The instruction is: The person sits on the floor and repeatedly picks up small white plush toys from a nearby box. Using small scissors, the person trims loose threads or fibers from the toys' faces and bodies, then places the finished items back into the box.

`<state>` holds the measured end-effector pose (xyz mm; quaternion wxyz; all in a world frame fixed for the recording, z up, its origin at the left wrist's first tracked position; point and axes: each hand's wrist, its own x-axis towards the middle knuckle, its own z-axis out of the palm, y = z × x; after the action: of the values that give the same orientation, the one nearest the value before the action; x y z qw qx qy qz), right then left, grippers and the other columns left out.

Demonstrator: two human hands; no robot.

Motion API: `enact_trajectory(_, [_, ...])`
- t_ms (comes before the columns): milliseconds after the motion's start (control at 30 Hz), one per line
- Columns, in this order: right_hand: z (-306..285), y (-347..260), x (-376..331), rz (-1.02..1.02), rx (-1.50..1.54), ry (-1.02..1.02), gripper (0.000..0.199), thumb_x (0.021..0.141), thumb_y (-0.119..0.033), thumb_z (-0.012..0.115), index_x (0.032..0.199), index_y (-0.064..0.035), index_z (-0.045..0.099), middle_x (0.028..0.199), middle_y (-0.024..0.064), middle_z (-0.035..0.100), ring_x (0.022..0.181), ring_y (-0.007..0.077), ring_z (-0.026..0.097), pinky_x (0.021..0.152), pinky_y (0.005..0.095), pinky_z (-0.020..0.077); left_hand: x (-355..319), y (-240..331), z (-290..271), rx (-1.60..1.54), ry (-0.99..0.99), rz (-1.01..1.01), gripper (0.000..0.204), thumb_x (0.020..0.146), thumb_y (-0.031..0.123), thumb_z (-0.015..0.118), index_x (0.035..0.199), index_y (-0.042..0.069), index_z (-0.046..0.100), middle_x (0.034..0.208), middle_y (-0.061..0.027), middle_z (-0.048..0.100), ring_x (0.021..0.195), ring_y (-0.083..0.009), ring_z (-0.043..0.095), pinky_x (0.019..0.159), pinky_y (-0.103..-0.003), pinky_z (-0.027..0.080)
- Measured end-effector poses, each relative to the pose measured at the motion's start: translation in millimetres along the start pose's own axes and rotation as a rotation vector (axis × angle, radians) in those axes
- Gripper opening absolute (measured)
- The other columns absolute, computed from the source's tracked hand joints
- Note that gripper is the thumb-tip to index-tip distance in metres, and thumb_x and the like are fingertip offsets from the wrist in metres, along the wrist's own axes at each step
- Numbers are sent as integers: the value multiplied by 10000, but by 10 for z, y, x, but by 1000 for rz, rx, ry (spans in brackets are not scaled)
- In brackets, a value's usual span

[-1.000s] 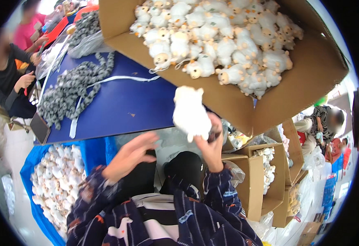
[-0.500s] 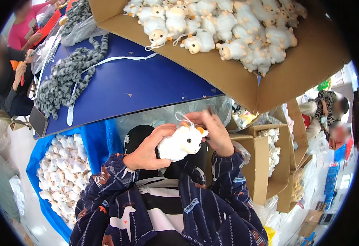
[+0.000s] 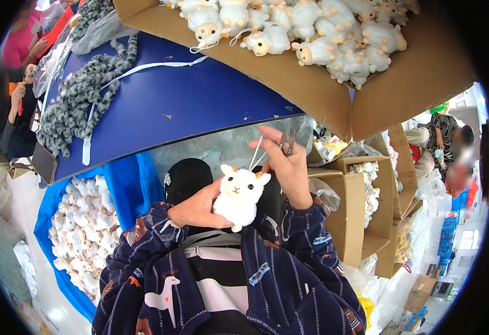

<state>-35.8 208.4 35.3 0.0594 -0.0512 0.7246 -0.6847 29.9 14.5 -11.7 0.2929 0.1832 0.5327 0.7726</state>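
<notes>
In front of my lap, my left hand (image 3: 197, 205) is closed around a small white plush sheep (image 3: 239, 198). The toy stands upright with its black eyes turned to me and its small orange horns on top. A thin white string loop (image 3: 257, 151) rises from its head. My right hand (image 3: 290, 173) pinches that loop and stretches it upward. A small metal tool (image 3: 288, 144), perhaps thread snips, lies against the right fingers; its full shape is hidden.
A cardboard box (image 3: 289, 78) full of similar plush sheep overhangs the blue table (image 3: 183, 92). Grey curly plush strips (image 3: 80, 106) lie at the left. A blue sack (image 3: 52, 262) of white toys stands lower left; more boxes (image 3: 333, 215) stand right. People work at both sides.
The sheep has turned from a sideways pose to facing me, upright. My right hand has moved up from beside its head, drawing the string loop taut. The view has shifted slightly.
</notes>
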Motion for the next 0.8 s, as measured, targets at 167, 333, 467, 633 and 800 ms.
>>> enact_trajectory(167, [35,111,100,-473,-519,105,238,899,-108,533,1083,23,607,856,34,683,575,40,516,519,189,436,-40,-33,-8,-292,-5,-123,826,667,163,732,1359,12,306,1235,-84,482,1154,-183,463,997,-330,353])
enact_trajectory(333, [-127,388,440,-230,-274,272,193,889,-97,530,1016,-7,644,742,20,653,550,45,493,504,203,426,-205,177,207,-216,-69,79,697,729,275,725,1287,-1,411,1190,-105,513,1082,-219,506,923,-359,404])
enact_trajectory(467, [-523,463,489,-145,-73,381,196,880,-72,519,1000,29,636,741,50,616,525,66,489,469,200,408,-301,209,289,249,-209,493,579,772,281,694,1223,-8,472,1140,-146,515,1001,-251,507,892,-351,387])
enact_trajectory(633, [-176,99,176,39,75,-146,366,927,-295,491,1022,33,623,761,65,630,495,52,434,444,189,360,-207,282,92,90,160,102,592,715,163,695,1222,-34,463,1174,-139,506,1142,-244,459,956,-346,358])
enact_trajectory(800, [5,213,26,308,224,-490,434,942,-373,459,978,28,620,766,52,639,533,46,456,493,189,363,-133,195,5,429,203,259,553,676,134,691,1167,-37,502,1116,-143,536,1075,-264,464,924,-345,367])
